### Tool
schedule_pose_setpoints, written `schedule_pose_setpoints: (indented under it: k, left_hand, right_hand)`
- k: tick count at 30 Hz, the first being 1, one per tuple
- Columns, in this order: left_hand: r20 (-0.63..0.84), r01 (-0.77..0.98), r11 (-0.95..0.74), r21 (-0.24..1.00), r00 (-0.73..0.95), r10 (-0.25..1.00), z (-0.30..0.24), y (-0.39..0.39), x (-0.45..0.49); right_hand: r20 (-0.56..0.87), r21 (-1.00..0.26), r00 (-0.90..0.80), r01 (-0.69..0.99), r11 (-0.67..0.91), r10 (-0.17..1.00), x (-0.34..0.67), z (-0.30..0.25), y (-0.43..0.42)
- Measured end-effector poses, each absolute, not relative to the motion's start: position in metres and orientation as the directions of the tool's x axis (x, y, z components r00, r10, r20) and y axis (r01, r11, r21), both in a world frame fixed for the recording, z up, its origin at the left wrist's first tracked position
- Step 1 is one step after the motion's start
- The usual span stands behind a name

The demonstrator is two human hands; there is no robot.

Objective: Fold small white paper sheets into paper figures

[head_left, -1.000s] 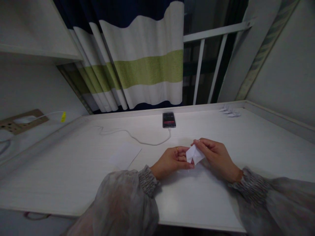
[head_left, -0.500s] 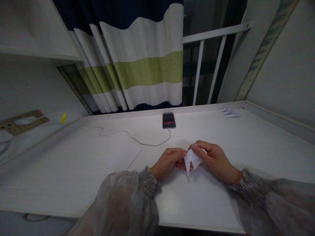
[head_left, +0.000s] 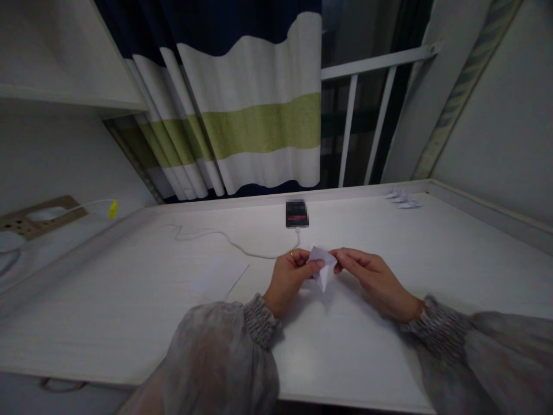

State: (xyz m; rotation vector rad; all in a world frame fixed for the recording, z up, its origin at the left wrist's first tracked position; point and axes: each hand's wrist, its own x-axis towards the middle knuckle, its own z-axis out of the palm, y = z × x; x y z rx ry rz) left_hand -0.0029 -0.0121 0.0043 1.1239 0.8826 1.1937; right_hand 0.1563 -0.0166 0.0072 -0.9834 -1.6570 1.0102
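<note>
Between my two hands is a small piece of folded white paper (head_left: 323,275), held above the desk with one point hanging downward. My left hand (head_left: 292,278) pinches it, thumb across the front and the other fingers behind, with a ring on one finger. At the paper's right corner, the thumb and fingertips of my right hand (head_left: 368,275) are closed together on its edge. The far side of the paper is hidden from me.
A flat stack of white paper (head_left: 218,276) lies left of my hands on the white desk (head_left: 129,323). Behind them, a dark blurred device (head_left: 296,214) has a white cable (head_left: 259,255) attached. Several folded paper pieces (head_left: 404,198) stand at the back right.
The folded paper has turned and shifted left and slightly up. My left thumb now lies across its front. My right fingers have slid to its right corner.
</note>
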Motion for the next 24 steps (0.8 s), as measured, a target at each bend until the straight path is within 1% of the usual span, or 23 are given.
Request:
schedule_pose_setpoints:
  k: [2,4,10,17,20,24]
  left_hand:
    - [0.063,-0.244,-0.023,0.969,0.157,0.986,0.005,-0.012,-0.003]
    - [0.067,-0.237,-0.03,0.971,0.151,0.986,0.004,-0.012,-0.003]
    - [0.062,-0.219,-0.03,0.975,0.142,0.988,0.003,-0.013,-0.004]
    - [0.053,-0.203,-0.03,0.979,0.113,0.992,0.005,-0.014,-0.002]
    - [0.066,-0.224,-0.04,0.974,0.107,0.992,0.005,-0.014,-0.002]
    - [0.074,-0.219,-0.05,0.974,0.103,0.992,0.005,-0.014,-0.002]
  right_hand:
    - [0.322,-0.905,-0.316,0.174,0.388,0.893,0.155,0.009,-0.018]
    - [0.362,-0.864,-0.347,0.224,0.451,0.865,0.155,0.012,-0.02]
    - [0.485,-0.722,-0.363,0.348,0.598,0.796,0.153,0.013,-0.027]
    - [0.566,-0.588,-0.417,0.402,0.702,0.712,0.152,0.009,-0.029]
    - [0.57,-0.584,-0.424,0.394,0.71,0.704,0.151,0.011,-0.032]
    - [0.504,-0.688,-0.385,0.363,0.629,0.773,0.151,0.013,-0.032]
